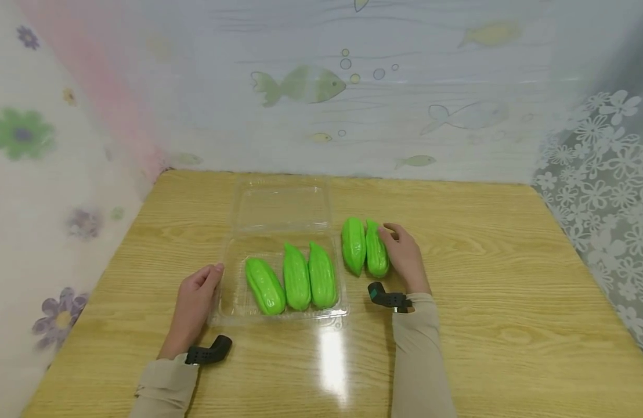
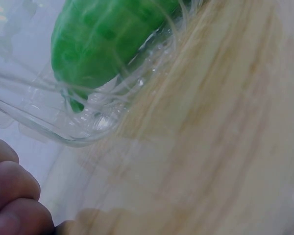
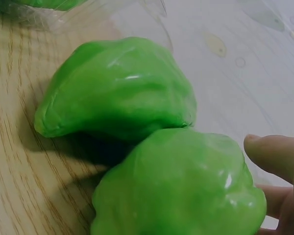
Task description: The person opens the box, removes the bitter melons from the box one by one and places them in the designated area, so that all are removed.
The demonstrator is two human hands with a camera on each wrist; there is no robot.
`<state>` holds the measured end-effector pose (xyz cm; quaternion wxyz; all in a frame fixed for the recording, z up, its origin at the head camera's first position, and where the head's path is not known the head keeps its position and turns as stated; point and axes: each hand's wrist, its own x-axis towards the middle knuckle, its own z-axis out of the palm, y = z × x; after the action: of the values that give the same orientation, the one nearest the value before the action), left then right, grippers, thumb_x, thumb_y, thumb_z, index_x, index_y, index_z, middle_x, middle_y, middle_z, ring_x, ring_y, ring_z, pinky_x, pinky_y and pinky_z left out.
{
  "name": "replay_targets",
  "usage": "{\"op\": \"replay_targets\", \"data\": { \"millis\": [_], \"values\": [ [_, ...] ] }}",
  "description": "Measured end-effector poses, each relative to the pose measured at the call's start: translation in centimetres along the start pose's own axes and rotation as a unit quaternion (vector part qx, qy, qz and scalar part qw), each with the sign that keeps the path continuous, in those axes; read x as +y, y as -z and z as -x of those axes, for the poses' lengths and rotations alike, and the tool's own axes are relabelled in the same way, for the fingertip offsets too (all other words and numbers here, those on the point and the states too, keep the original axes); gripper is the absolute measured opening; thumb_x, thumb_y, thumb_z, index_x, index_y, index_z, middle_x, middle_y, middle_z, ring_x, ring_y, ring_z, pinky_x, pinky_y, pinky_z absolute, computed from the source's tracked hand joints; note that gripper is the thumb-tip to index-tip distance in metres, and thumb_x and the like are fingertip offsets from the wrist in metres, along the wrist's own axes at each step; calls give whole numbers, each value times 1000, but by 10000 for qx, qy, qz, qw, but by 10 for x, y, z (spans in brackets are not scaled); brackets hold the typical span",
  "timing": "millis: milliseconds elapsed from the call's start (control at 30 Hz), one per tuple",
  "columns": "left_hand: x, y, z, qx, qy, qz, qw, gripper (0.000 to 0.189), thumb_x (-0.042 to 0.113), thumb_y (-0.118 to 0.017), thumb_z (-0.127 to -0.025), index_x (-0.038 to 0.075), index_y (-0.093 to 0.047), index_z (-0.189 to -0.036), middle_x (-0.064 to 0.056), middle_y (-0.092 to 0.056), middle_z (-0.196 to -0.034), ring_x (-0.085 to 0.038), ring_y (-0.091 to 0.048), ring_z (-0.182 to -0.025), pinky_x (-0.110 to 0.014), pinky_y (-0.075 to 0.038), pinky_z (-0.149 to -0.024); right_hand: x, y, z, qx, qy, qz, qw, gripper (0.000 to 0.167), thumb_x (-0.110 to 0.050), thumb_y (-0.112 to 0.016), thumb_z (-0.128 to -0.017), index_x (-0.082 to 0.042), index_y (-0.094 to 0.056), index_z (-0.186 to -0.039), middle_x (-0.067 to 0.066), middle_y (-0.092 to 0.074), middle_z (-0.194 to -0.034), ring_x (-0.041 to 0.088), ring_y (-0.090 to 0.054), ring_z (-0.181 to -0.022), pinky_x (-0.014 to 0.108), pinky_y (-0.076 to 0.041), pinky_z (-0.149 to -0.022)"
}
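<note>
A hinged clear plastic box [image 1: 233, 307] lies with its lid [image 1: 280, 209] folded back. Inside it are three glossy, ridged green gourds [image 1: 264, 287]. At the box's left edge, my left hand [image 1: 193, 299] grips the rim, its curled fingers [image 2: 14, 188] showing close to the clear wall in the left wrist view. Two more such gourds lie side by side right of the box: one nearer it [image 1: 354, 245], one farther right [image 1: 376, 252]. My right hand [image 1: 405, 255] is at the right gourd's far side, fingertips against it, while the thumb [image 3: 269, 149] stands off its surface.
The wood-grain table [image 1: 488, 278] extends to both sides. Behind it hangs a pale curtain [image 1: 405, 116] with printed fish. A flowered sheet [image 1: 65, 191] borders the left side, and a white flower-patterned sheet [image 1: 609, 174] the right.
</note>
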<state>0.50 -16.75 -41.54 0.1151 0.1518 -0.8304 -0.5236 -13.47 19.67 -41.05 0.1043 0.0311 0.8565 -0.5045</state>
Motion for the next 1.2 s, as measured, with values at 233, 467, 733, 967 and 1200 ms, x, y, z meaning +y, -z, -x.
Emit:
{"op": "replay_targets", "data": {
  "millis": [233, 467, 733, 967, 1200],
  "values": [
    [2, -1, -2, -48, -38, 120, 9999, 54, 52, -48, -86, 4, -39, -63, -3, -31, -52, -18, -31, -45, -30, -29, -42, 0, 4, 0, 343, 120, 64, 9993, 57, -54, -38, -90, -17, -40, -132, 12, -45, -126, 30, -42, -114, 46, -33, -91],
    [-1, -1, 0, -34, -56, 53, 10000, 53, 51, -46, -87, 5, -39, -62, -2, -30, -51, -17, -30, -44, -30, -28, -42, -5, 5, 3, 849, 455, -150, 9952, 47, -43, -43, -92, -14, -45, -129, 9, -48, -124, 26, -43, -114, 44, -35, -90],
    [-2, 0, 0, -37, -22, 67, 10000, 53, 51, -47, -87, 5, -39, -62, -3, -31, -51, -18, -30, -45, -30, -29, -42, -11, 8, 7, 1290, 650, -486, 9883, 40, -39, -46, -92, -16, -50, -124, 5, -51, -122, 22, -45, -112, 42, -36, -90],
    [-2, 0, 0, 8, -13, -52, 10000, 53, 52, -46, -87, 5, -39, -62, -3, -30, -51, -18, -31, -46, -30, -29, -43, -25, 5, 13, 1361, 975, -942, 9814, 38, -38, -49, -91, -15, -53, -121, 2, -53, -118, 18, -46, -109, 39, -36, -89],
    [-3, -1, -1, 7, -60, -36, 10000, 53, 51, -46, -87, 6, -39, -62, -3, -30, -51, -18, -31, -46, -30, -28, -43, -40, -1, 20, 1166, 1227, -993, 9806, 37, -39, -50, -90, -17, -54, -120, -1, -53, -117, 16, -49, -105, 38, -40, -83]
  ]
}}
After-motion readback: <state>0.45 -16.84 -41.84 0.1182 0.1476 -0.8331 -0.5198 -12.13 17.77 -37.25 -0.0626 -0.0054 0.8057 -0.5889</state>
